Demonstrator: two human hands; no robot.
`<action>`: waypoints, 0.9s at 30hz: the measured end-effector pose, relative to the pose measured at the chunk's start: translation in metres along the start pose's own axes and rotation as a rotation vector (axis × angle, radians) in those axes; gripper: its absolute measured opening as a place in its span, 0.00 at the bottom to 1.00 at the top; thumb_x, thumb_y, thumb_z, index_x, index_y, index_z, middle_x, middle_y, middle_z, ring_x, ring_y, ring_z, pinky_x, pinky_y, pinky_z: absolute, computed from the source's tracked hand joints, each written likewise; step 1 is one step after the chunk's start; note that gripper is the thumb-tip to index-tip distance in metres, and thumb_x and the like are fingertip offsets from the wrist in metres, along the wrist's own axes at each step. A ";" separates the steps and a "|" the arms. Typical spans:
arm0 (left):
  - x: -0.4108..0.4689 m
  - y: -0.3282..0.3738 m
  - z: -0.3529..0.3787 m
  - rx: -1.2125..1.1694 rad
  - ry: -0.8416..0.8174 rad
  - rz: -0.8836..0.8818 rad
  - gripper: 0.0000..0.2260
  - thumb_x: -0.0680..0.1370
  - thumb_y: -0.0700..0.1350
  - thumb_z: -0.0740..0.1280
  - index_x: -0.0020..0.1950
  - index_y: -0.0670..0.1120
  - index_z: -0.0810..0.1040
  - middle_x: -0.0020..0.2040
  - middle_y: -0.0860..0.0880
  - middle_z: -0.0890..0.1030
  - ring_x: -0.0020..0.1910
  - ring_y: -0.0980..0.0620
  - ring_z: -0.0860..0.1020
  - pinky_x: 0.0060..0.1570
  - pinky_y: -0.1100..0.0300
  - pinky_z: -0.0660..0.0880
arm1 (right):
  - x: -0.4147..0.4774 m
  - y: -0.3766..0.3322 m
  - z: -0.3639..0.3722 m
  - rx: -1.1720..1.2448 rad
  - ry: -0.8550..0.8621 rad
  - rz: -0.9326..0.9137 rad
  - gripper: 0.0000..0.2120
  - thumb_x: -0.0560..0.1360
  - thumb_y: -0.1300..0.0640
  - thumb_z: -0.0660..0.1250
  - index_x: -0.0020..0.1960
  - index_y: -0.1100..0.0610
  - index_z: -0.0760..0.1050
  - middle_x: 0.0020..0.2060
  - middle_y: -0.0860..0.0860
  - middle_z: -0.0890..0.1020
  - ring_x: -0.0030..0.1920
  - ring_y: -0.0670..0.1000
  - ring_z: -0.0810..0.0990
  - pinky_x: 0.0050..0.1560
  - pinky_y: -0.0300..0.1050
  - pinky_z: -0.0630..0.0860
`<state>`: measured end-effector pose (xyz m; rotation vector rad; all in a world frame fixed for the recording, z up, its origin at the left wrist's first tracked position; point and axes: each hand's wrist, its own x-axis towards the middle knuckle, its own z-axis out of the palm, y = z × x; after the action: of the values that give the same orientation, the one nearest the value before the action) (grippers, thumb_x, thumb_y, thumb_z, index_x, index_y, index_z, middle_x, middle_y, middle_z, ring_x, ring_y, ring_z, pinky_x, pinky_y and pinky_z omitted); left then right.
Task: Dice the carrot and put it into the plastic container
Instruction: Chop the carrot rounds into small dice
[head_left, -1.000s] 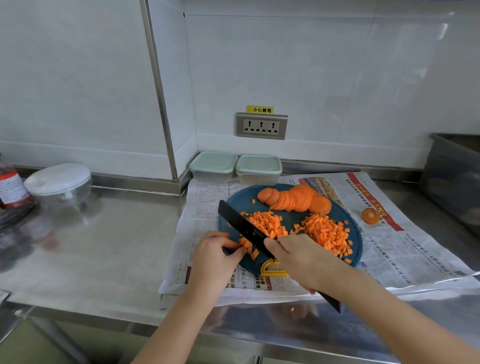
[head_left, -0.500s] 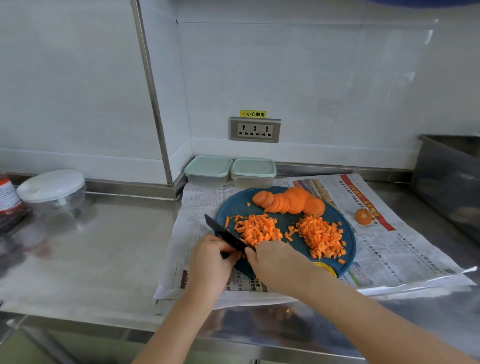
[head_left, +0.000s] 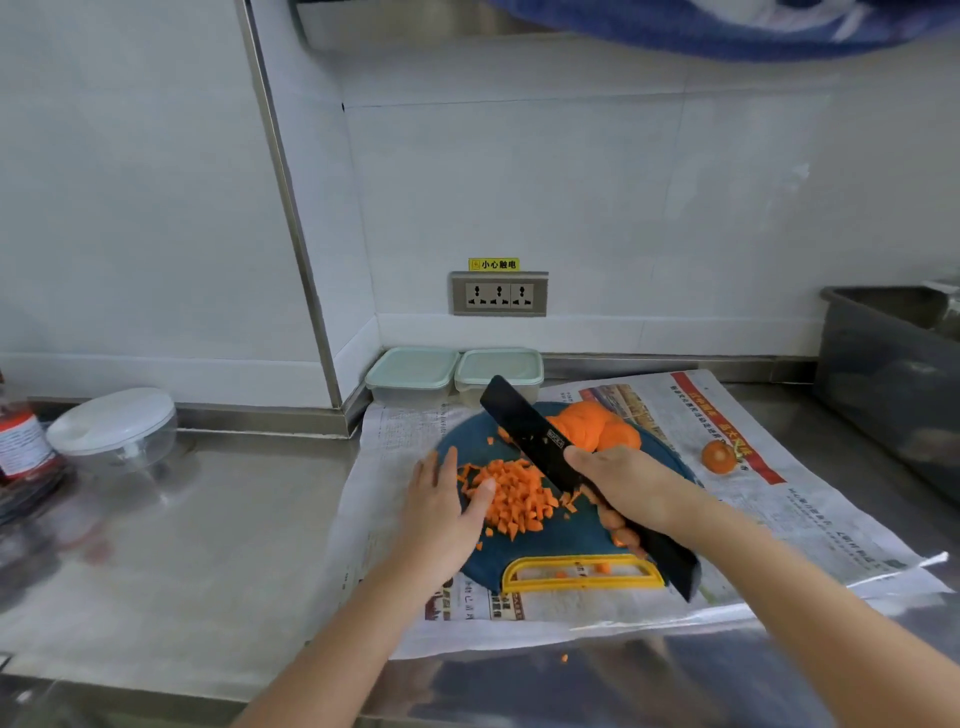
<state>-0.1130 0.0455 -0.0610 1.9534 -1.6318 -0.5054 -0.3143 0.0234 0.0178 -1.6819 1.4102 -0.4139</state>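
1. A steel bench (head_left: 208, 545) stands against white tiled walls, spread with newspaper (head_left: 805, 519).
2. A pile of diced carrot (head_left: 511, 496) lies on a round blue cutting board (head_left: 467, 431) on the paper. Carrot slices (head_left: 592, 426) sit at the board's far edge.
3. The left hand (head_left: 441, 509) lies flat, fingers straight, against the pile's left side.
4. The right hand (head_left: 623, 488) grips a black knife (head_left: 524, 421), its blade pointing toward the far wall.
5. Two lidded plastic containers (head_left: 413, 371) stand just behind the board.
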 end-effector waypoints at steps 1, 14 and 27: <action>0.008 0.003 0.004 0.029 -0.049 -0.014 0.33 0.79 0.64 0.50 0.79 0.51 0.43 0.79 0.49 0.43 0.77 0.49 0.43 0.74 0.50 0.47 | 0.000 0.003 -0.006 -0.008 0.028 -0.017 0.23 0.82 0.44 0.52 0.35 0.58 0.66 0.20 0.50 0.70 0.18 0.49 0.67 0.21 0.40 0.67; 0.018 0.052 0.047 0.056 0.029 0.095 0.30 0.77 0.65 0.56 0.74 0.51 0.62 0.73 0.48 0.64 0.73 0.48 0.58 0.71 0.52 0.57 | -0.017 0.047 -0.043 0.108 0.110 -0.066 0.23 0.81 0.45 0.54 0.35 0.60 0.67 0.22 0.53 0.71 0.19 0.51 0.68 0.21 0.41 0.68; 0.019 0.124 0.086 -0.391 0.014 0.155 0.13 0.81 0.54 0.59 0.61 0.50 0.74 0.61 0.50 0.70 0.61 0.54 0.69 0.63 0.59 0.65 | -0.031 0.062 -0.066 0.173 0.173 -0.043 0.22 0.81 0.46 0.55 0.36 0.60 0.67 0.20 0.51 0.70 0.18 0.52 0.67 0.20 0.41 0.67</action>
<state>-0.2569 -0.0018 -0.0504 1.5297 -1.5252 -0.6888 -0.4102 0.0273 0.0145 -1.5673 1.4200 -0.7008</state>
